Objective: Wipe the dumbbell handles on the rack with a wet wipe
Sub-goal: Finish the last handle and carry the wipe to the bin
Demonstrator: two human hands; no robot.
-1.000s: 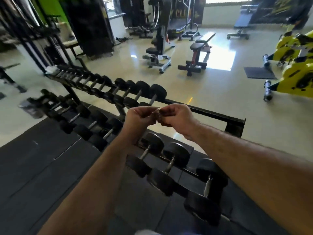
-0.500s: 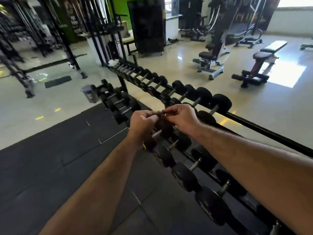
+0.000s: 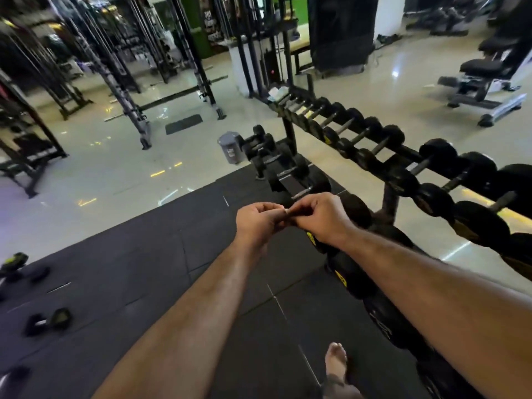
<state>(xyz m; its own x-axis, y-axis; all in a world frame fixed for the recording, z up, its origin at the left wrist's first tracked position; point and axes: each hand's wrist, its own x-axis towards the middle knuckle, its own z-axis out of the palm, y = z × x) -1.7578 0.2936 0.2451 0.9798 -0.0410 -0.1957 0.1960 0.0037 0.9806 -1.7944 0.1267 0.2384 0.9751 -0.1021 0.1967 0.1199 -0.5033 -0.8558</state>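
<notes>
The dumbbell rack (image 3: 391, 197) runs along my right side, its long line going from near right to far left-centre, with two tiers of black dumbbells (image 3: 440, 156). Their handles (image 3: 359, 136) lie across that line, pointing from me toward the shiny floor beyond. I stand on the black rubber mat (image 3: 115, 269), bare foot (image 3: 335, 361) showing at the bottom. Both my hands meet out in front, just left of the lower tier and touching no handle. My right hand (image 3: 319, 218) is the nearer one to the rack; my left hand (image 3: 259, 221) sits beside it. Fingers of both are curled and pinch a small pale scrap (image 3: 286, 211) between them, probably the wet wipe or its packet, too small to tell. I judge the reach must go rightward.
</notes>
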